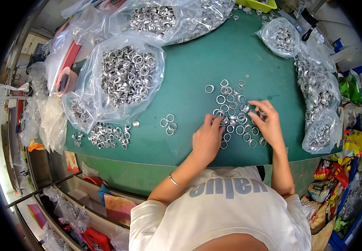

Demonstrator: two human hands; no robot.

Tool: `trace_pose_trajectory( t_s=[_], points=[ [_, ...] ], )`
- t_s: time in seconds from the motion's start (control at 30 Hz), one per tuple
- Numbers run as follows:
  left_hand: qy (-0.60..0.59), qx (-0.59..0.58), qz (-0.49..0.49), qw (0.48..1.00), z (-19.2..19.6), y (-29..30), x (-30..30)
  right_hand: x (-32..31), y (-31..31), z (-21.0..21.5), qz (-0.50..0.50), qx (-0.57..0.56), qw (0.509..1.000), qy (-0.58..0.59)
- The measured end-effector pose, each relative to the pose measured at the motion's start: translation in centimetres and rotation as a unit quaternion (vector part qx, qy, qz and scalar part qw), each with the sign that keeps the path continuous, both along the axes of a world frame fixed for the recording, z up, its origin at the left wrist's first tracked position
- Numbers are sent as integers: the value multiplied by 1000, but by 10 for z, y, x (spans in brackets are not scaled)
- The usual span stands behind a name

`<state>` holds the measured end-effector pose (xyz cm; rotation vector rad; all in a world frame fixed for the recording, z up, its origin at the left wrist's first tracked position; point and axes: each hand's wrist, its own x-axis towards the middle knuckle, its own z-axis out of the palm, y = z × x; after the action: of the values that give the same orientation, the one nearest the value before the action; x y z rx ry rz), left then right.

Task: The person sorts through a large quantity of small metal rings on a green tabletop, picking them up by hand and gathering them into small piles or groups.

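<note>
Well, our left hand [206, 140] bent over the rings [232, 120], but we couldn't tell its grip. Our right hand [269, 122] curved beside them, thumb and forefinger apart.

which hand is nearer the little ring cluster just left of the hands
Left. The left hand is to the right of the little ring cluster; the right hand is farther right, beyond the left hand.

Bright, even light glints off the plastic bag [92, 79], the tabletop [185, 79] bows, and the view's rim seems slightly soft.
</note>
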<state>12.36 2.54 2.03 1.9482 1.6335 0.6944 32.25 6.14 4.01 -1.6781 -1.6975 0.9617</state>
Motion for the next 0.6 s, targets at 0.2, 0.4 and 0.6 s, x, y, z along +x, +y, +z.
trace_pose_trajectory(
  t_s=[0.2,0.4,0.6],
  points=[
    [-50,-17,4,999,-7,6,-3,1,7,-13,9,69,998,3],
    [-263,-33,22,964,-9,3,-19,24,3,-6,-85,-155,897,404],
    [-260,-7,29,965,-13,3,-18,12,-4,-2,18,33,997,-70]
  ],
)
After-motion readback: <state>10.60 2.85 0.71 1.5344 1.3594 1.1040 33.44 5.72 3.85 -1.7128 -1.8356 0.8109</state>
